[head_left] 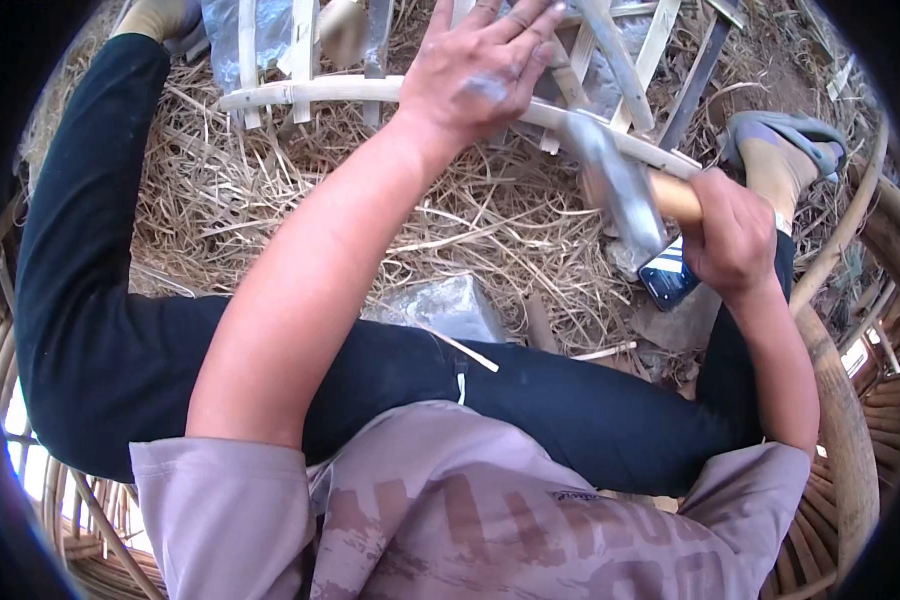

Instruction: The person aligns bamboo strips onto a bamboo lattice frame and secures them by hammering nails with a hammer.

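My left hand (475,75) lies across a curved bamboo strip (320,90), back upward, with its fingers stretched toward the top edge of the view. Flat bamboo slats (305,45) cross the strip on both sides of that hand. My right hand (732,235) is wrapped around the wooden handle of a hammer (675,198). The metal head, smeared by motion, is up and to the left of my right fist, near the right part of the curved strip. My left fingertips are partly cut off by the view.
Straw and wood shavings (490,215) cover the ground. A smartphone (668,275) lies below the hammer. A pale block (445,305) sits close to my legs. Plastic sheeting (225,50) shows under the slats. Woven bamboo furniture (840,430) stands at the right.
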### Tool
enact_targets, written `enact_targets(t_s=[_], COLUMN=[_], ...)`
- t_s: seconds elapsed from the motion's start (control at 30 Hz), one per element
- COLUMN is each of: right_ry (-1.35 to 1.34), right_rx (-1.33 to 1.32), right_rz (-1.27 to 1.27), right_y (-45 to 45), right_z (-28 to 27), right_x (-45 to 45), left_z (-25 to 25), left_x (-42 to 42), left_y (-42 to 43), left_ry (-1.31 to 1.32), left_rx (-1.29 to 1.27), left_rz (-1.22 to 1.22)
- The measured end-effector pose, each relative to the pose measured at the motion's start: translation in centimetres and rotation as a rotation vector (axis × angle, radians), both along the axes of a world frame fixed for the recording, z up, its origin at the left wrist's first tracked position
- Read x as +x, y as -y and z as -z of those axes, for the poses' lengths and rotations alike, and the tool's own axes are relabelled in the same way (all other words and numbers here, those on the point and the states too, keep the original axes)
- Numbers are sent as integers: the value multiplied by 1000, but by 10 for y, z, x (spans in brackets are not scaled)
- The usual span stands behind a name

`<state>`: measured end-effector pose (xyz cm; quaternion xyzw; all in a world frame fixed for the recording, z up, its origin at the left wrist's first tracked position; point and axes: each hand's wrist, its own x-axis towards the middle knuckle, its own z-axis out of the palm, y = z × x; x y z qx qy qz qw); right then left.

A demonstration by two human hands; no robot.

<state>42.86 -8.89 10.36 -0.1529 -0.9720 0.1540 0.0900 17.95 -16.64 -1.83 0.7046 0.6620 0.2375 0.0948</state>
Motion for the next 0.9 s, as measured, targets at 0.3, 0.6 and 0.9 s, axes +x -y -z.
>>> enact_targets(t_s=[0.3, 0.6, 0.9], right_ry=[108, 150, 239], right_rx=[-58, -111, -77], right_rz=[-33, 6, 94], right_y=[5, -5, 0], right_z=[12, 17, 19], right_x=[15, 13, 13], left_z=[-2, -1, 3], left_x=[0, -2, 0], left_y=[0, -2, -4], left_ry=[28, -8, 18], left_rx=[-24, 4, 46], left_rz=[-19, -13, -6])
